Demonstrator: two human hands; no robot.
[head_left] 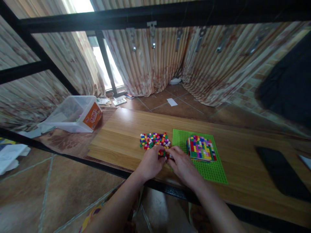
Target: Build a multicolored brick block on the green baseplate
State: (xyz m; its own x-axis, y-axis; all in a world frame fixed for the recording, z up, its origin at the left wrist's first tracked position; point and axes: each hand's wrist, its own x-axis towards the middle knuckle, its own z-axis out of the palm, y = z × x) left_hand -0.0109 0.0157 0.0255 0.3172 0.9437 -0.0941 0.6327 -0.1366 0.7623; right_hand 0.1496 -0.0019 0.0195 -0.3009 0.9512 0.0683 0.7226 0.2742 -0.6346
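Observation:
A loose pile of small coloured toy bricks [155,139] lies on the wooden board. At its near edge my left hand [152,161] curls its fingers among the bricks. Close beside it, my right hand [181,163] reaches in from the right, fingertips bent together near the left ones. Several bricks show between the two hands; whether any is pinched is too small to tell. Right of the pile, a green studded baseplate [181,136] lies flat. On it stands a low block built of many-coloured bricks [201,147], with rows of mixed colours on top.
A clear plastic bin [70,113] with an orange label stands at the left. A dark flat slab [282,171] lies on the right part of the wooden board [116,139]. Black metal bars [102,21] cross above, with curtains [150,64] behind. Paper [172,102] lies on the tiled floor.

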